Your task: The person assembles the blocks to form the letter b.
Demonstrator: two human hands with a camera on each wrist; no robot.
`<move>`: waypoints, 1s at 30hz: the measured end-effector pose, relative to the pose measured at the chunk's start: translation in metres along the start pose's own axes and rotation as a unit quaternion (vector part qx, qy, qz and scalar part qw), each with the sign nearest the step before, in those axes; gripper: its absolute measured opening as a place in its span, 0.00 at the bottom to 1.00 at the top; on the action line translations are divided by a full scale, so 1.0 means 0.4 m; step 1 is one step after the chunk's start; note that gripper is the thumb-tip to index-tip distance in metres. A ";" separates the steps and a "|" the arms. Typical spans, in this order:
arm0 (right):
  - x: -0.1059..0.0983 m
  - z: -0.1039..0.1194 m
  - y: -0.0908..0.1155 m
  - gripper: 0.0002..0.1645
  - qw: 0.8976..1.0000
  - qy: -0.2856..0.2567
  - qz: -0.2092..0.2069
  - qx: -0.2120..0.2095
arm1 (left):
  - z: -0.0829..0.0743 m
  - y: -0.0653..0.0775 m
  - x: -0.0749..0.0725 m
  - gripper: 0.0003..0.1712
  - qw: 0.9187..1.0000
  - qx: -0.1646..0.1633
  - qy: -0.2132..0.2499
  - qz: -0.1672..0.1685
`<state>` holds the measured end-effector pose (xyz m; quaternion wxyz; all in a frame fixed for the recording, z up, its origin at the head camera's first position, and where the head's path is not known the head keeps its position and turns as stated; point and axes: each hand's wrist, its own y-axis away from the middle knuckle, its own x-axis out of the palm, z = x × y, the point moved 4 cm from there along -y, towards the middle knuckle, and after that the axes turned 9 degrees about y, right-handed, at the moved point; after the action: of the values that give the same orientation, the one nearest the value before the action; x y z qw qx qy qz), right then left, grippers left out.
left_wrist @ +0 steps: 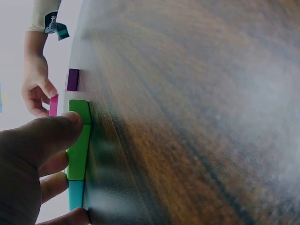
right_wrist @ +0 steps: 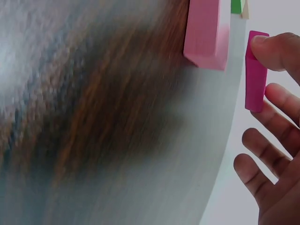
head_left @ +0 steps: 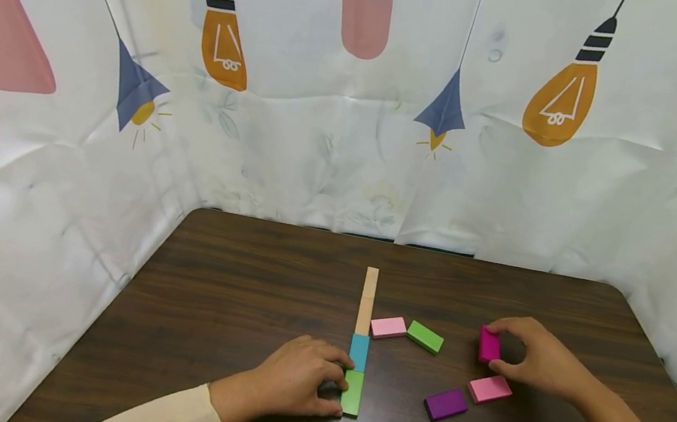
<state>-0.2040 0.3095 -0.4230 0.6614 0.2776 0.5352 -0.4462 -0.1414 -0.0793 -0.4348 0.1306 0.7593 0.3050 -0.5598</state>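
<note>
Over on right side of table (head_left: pixel 262 280), right hand (head_left: pixel 530 353) pinching magenta block (head_left: pixel 489 344) end to end, thumb and fingers parted just by block's length, last two fingers standing free. Pink block (head_left: pixel 490 389) lying just nearer, so holding magenta level and high = no clipping, imo. Left hand (head_left: pixel 303 377) not gripping, just loosely touching green block (head_left: pixel 353 395) at row's near end; row's running straight, so going light there.
</note>
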 end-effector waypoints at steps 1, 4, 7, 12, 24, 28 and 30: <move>0.001 0.003 0.000 0.34 1.000 0.000 0.001 0.000 | 0.000 0.000 0.000 0.14 1.000 -0.001 0.000 0.001; 0.001 0.015 -0.001 0.35 1.000 -0.002 0.008 0.000 | 0.000 0.001 0.001 0.14 1.000 -0.004 0.000 0.001; 0.003 0.026 -0.002 0.35 1.000 -0.002 0.014 -0.003 | 0.000 0.001 0.002 0.14 1.000 -0.004 0.000 0.000; 0.012 0.041 -0.003 0.33 1.000 0.000 0.015 -0.021 | 0.002 0.001 0.002 0.14 1.000 -0.004 -0.001 0.001; 0.028 0.081 -0.005 0.31 0.999 0.013 0.013 -0.051 | 0.002 0.000 0.001 0.14 1.000 -0.004 0.004 0.005; 0.032 0.090 -0.005 0.31 0.998 0.008 0.016 -0.060 | 0.001 0.000 0.002 0.14 1.000 -0.001 0.001 -0.001; 0.034 0.094 -0.005 0.31 0.998 0.005 0.018 -0.065 | 0.000 0.000 0.002 0.14 1.000 0.001 -0.004 -0.007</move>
<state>-0.1881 0.2730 -0.4257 0.6831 0.2460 0.5613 -0.3972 -0.1411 -0.0790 -0.4357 0.1273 0.7554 0.3091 -0.5636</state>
